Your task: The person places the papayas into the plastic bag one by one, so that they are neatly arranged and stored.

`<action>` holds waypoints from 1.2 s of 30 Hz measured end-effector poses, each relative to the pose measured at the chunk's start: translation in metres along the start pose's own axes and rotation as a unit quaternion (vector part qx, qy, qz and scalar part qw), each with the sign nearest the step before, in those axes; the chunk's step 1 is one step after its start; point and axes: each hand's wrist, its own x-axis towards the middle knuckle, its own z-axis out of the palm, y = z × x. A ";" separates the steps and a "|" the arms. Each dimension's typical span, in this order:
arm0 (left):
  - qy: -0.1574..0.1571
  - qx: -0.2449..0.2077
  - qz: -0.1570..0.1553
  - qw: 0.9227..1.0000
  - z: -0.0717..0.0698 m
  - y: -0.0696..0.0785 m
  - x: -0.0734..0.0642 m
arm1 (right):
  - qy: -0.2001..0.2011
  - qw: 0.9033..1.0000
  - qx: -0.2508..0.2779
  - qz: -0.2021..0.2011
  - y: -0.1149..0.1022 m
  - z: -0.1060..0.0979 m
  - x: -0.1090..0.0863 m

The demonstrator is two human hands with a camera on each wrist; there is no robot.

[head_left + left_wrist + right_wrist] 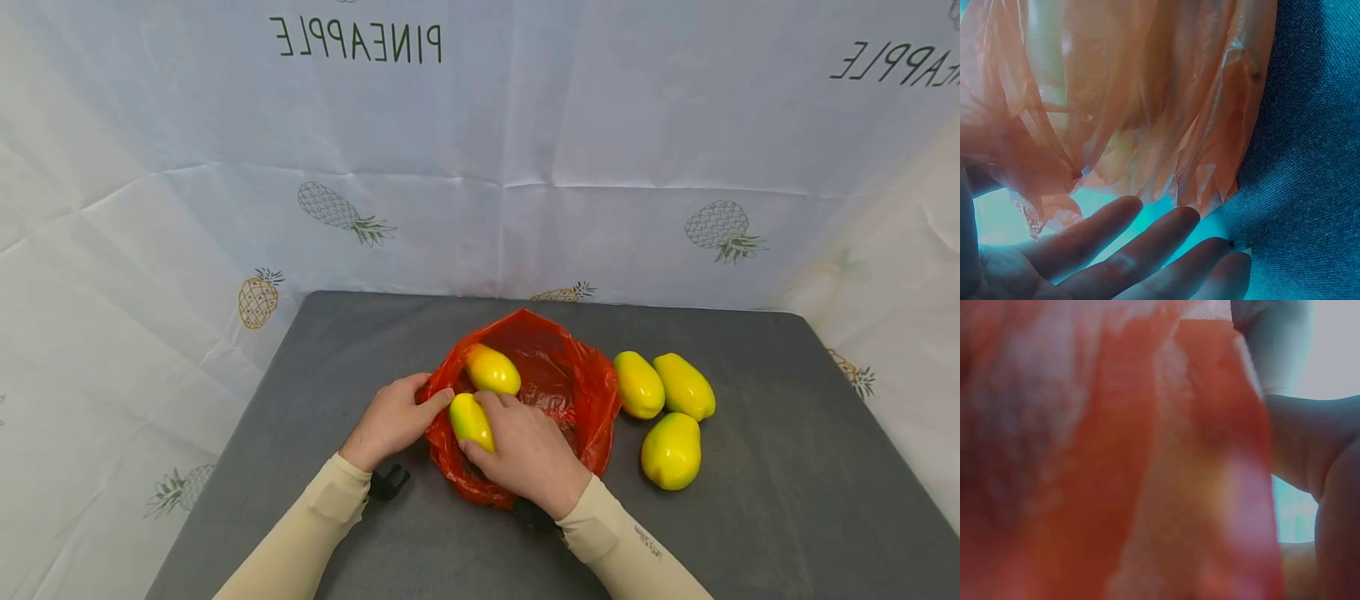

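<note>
A red plastic bag [596, 392] stands with its mouth spread wide on the table. My left hand [393, 417] holds its left rim, the thumb over the inside and the fingers outside; in the left wrist view these fingers [1166, 250] are spread beside the crinkled plastic. Over the bag's opening, my right hand [528, 454] grips a glossy yellow-green mango [471, 421], thumb on the near side. A second mango [492, 371] lies inside the bag at the back left. Blurred red plastic [1147, 456] covers most of the right wrist view, hiding the held mango.
Right of the bag, three more mangoes lie close together: one beside the bag [639, 385], one farther back [684, 386] and one nearer [671, 451]. The dark grey table [787, 500] ends at a pineapple-printed white curtain [600, 125].
</note>
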 end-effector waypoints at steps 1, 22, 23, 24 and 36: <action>0.000 0.000 0.001 1.000 0.000 0.000 0.000 | 0.000 1.000 -0.001 0.001 0.000 0.000 0.000; -0.007 0.019 0.021 1.000 0.002 0.008 0.004 | -0.016 1.000 -0.010 0.009 0.008 0.005 -0.001; -0.007 0.019 0.021 1.000 0.002 0.008 0.004 | -0.015 1.000 -0.011 0.009 0.008 0.005 -0.001; -0.008 0.019 0.020 1.000 0.002 0.008 0.005 | -0.015 1.000 -0.011 0.009 0.008 0.005 -0.001; 0.001 0.011 0.012 1.000 0.002 0.000 -0.001 | -0.035 0.999 -0.002 0.008 0.011 0.000 0.001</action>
